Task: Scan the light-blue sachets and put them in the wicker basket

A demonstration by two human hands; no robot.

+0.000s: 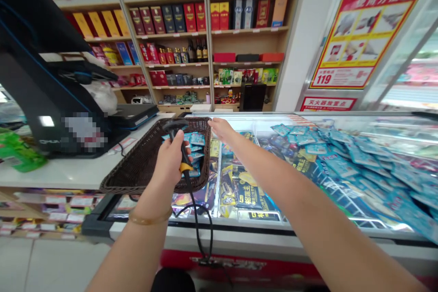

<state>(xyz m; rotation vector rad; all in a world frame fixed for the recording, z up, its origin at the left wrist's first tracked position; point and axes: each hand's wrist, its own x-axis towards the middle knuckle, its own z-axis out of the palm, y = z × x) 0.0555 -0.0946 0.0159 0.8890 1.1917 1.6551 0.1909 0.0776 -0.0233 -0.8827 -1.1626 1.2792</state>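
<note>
My left hand [169, 157], with a bangle at the wrist, is closed around the handle of a black and yellow barcode scanner [175, 124]. The scanner is above a dark brown wicker basket [118, 175], and its black cable hangs down over the freezer's front. Several small blue packets [197, 139] lie inside the basket at its right end, partly hidden behind the scanner and hand. Stretched forward, my right hand [221, 128] has its fingers closed at the basket's far right corner, on the rim.
A glass-topped chest freezer [253, 232] with bagged goods stands before me. Many blue packets [356, 155] are heaped on its right side. At left, a black checkout machine [65, 105] and a green package [20, 150] stand on the counter [78, 175]. Stocked shelves [167, 39] line the back.
</note>
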